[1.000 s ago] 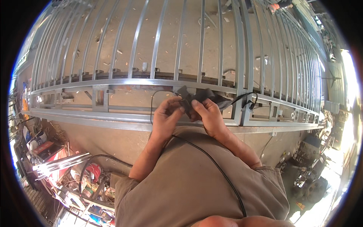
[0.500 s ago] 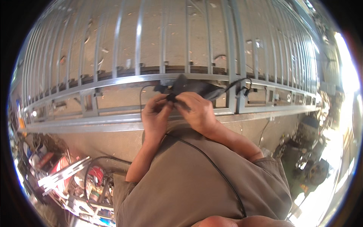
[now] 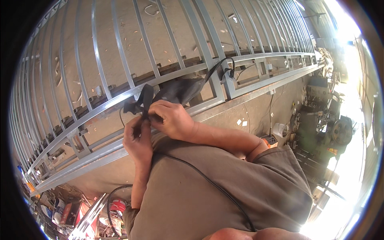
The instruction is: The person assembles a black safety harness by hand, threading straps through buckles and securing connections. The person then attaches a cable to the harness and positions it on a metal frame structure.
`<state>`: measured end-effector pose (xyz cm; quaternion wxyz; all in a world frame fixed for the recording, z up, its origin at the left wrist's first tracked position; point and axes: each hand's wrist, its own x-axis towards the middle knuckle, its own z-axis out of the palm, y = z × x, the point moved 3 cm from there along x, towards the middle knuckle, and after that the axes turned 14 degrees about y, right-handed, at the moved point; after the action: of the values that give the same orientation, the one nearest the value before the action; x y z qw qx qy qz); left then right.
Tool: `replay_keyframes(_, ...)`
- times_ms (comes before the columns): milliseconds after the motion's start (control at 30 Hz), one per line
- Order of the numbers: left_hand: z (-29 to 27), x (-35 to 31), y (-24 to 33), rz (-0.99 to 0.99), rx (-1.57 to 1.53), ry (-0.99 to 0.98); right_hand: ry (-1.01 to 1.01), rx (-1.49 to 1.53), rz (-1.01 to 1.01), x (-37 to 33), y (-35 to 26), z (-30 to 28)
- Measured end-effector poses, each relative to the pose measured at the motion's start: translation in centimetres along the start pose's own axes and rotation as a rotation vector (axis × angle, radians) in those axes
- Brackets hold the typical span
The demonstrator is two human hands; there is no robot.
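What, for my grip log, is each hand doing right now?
Left hand: closed, pinching the black strap at its lower end.
Right hand: closed, fingers curled, seemingly pinching the same strap; fingertips partly hidden.

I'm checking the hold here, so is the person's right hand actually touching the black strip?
Touching. The head view shows it: the right hand pinches the black strip near its lower end, with no visible gap.

Barred metal frame [image 3: 115, 99]: black material [image 3: 181, 90], black cable [image 3: 214, 68] over rails. Floor [image 3: 219, 120]: pale scraps [image 3: 244, 123] scattered.
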<state>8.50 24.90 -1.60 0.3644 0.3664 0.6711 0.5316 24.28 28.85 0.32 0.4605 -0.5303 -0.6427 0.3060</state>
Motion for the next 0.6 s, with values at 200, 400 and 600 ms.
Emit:
replay_keyframes(200,-0.2,0.2,1.2,0.01,0.157,-0.06,-0.061,0.022,0.068,-0.8,0.4,-0.1)
replay_keyframes(400,0.1,0.1,1.2,0.032,0.246,-0.103,-0.144,0.054,0.187,-1.4,1.3,-0.4)
replay_keyframes(600,0.6,0.7,-0.3,-0.152,0.143,-0.089,-0.093,0.03,0.117,-1.1,2.0,-0.3)
